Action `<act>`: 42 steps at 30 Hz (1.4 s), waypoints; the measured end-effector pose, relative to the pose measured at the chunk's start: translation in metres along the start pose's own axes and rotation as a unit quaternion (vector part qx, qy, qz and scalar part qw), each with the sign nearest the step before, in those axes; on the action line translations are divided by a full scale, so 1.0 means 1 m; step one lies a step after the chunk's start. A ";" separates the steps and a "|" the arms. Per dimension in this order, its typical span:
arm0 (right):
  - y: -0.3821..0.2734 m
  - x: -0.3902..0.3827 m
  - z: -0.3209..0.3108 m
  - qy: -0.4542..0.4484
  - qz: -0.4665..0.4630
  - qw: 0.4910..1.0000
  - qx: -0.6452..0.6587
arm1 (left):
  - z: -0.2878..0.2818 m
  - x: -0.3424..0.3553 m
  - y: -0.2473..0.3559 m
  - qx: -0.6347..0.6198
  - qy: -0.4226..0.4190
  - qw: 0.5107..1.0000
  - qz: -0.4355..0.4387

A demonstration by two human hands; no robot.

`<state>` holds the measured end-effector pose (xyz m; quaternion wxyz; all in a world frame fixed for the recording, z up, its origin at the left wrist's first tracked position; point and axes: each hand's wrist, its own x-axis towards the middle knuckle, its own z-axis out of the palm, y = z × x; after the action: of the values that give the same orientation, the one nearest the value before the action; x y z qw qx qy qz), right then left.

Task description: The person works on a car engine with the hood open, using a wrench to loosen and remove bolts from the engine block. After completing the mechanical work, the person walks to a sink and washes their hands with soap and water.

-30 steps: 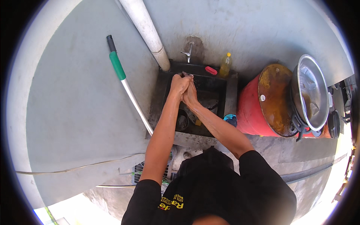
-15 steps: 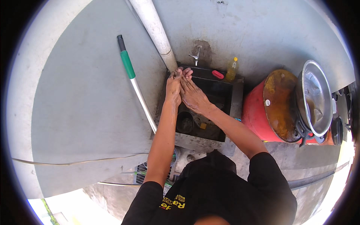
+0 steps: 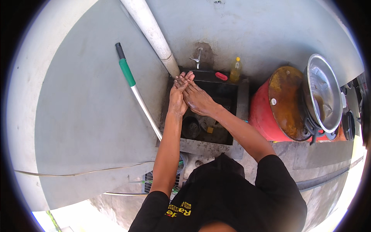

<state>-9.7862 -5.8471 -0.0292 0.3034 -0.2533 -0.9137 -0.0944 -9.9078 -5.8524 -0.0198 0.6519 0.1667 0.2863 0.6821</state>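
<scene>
Over the sink my hands are pressed palm to palm, wet and smeared with dirt or lather. My left hand [image 3: 177, 99] is turned palm inward with its fingers stretched out. Across its palm and fingers lies my right hand [image 3: 199, 100], flat and with fingers extended; part of the left palm is hidden under it. Neither hand holds any object. Below them is the dark sink [image 3: 206, 149], with a black round container [image 3: 190, 127] and a small yellow block [image 3: 210, 130] inside. A metal tap [image 3: 197, 61] sticks out of the wall beyond my fingertips.
On the sink's back ledge are a red brush-like piece [image 3: 221, 76] and a yellow bottle [image 3: 235, 70]. A rusty-topped red drum [image 3: 261, 112] stands at the right, beside a metal basin [image 3: 328, 96]. At the left lean a green-gripped pole [image 3: 126, 72] and a white pipe [image 3: 148, 29].
My right hand has slid slightly along the left one, and the left fingers look more spread. The whole view has shifted a little.
</scene>
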 end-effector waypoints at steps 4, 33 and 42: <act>-0.008 -0.006 0.010 -0.188 0.155 0.947 0.207 | -0.008 0.012 -0.002 0.083 0.069 0.993 -0.053; -0.054 0.016 0.026 0.033 0.457 0.761 0.459 | -0.066 0.026 -0.014 -0.960 0.072 -0.101 -0.249; 0.055 0.002 0.076 0.019 0.581 0.655 0.484 | -0.030 -0.012 -0.033 -0.870 0.215 -0.402 -0.187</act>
<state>-9.7978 -5.7745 -0.0874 0.3931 -0.5479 -0.4910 0.5516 -9.8980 -5.8699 -0.0615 0.0511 0.8344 0.5375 0.1109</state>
